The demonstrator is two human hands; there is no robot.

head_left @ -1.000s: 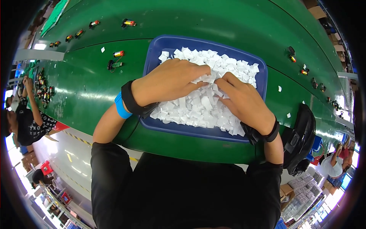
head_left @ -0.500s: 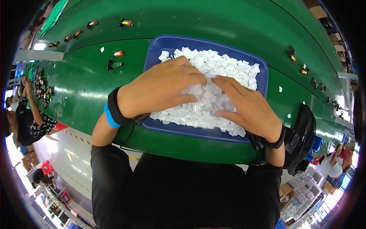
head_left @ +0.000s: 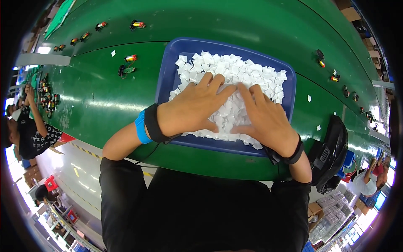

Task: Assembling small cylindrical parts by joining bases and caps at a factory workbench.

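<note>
A blue tray [head_left: 289, 92] on the green bench holds a heap of small white square pieces [head_left: 235, 67], thin like paper or plastic. My left hand [head_left: 197, 101] rests over the left middle of the heap, its fingers spread and curved among the pieces. Facing it from the right, my right hand [head_left: 264, 115] also has its fingers apart, with fingertips on the heap. Between the two palms, some pieces look smeared by motion. Neither hand is closed round a piece that I can see.
Small circuit boards with red-and-yellow cylinders, such as this one [head_left: 128, 67], lie left of the tray and farther off. Right of it are loose white pieces [head_left: 309, 98] and a black plastic bag [head_left: 333, 147]. Another person [head_left: 35, 130] works at the far left.
My left hand has shifted a little lower, its fingers spreading wider. My right hand has moved slightly left. The pieces between them have shifted, uncovering more of the heap's upper left.
</note>
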